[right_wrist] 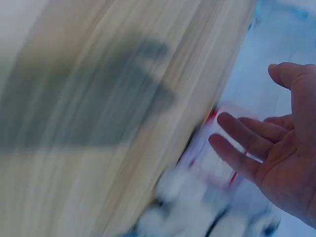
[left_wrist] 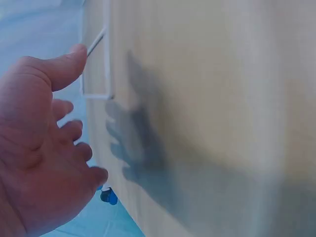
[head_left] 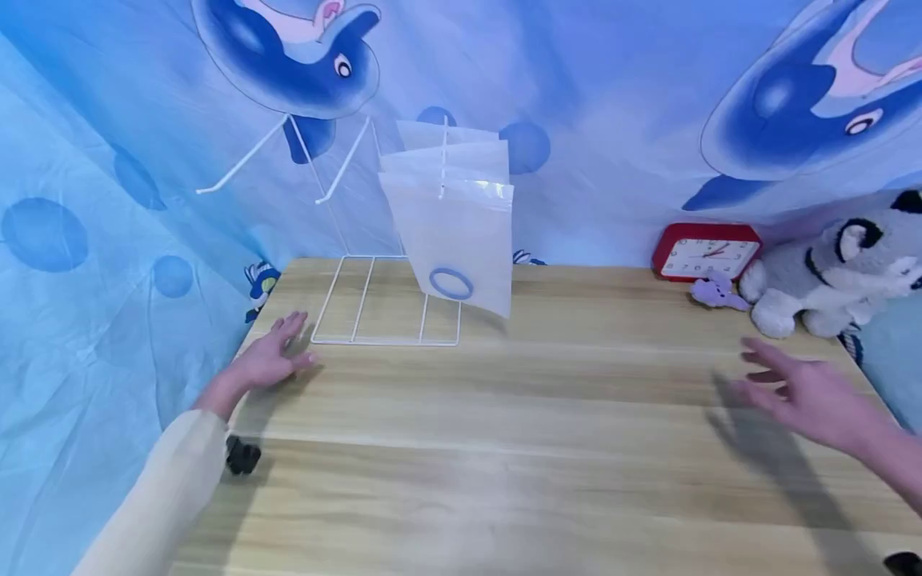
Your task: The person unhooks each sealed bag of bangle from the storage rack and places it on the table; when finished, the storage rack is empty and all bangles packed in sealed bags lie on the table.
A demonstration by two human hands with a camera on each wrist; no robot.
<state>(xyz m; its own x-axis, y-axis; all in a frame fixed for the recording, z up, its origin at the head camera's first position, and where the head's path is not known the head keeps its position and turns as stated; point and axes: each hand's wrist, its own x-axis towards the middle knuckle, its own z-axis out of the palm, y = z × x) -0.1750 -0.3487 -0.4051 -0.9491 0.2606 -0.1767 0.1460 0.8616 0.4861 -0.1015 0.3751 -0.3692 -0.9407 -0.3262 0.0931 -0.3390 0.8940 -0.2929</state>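
Observation:
A white wire rack [head_left: 385,343] stands at the back left of the wooden table, its prongs pointing forward. Several whitish translucent bags [head_left: 461,232] hang from its right-hand prong, and the front one bears a blue oval ring mark [head_left: 451,284]. My left hand [head_left: 270,356] hovers close to the rack's front left corner, fingers loosely spread and holding nothing. In the left wrist view, its thumb overlaps the rack's wire [left_wrist: 97,95]. Over the table's right side, my right hand [head_left: 814,400] is held with fingers apart, nothing in it, nearest to the plush toys.
A red clock [head_left: 709,252] stands at the back right, with a small purple plush [head_left: 716,292] before it and a grey-and-white plush dog [head_left: 828,272] beside it. A blue dolphin-print cloth [head_left: 605,120] hangs behind the table [head_left: 504,448]. A black clip [head_left: 242,455] sits near the left edge.

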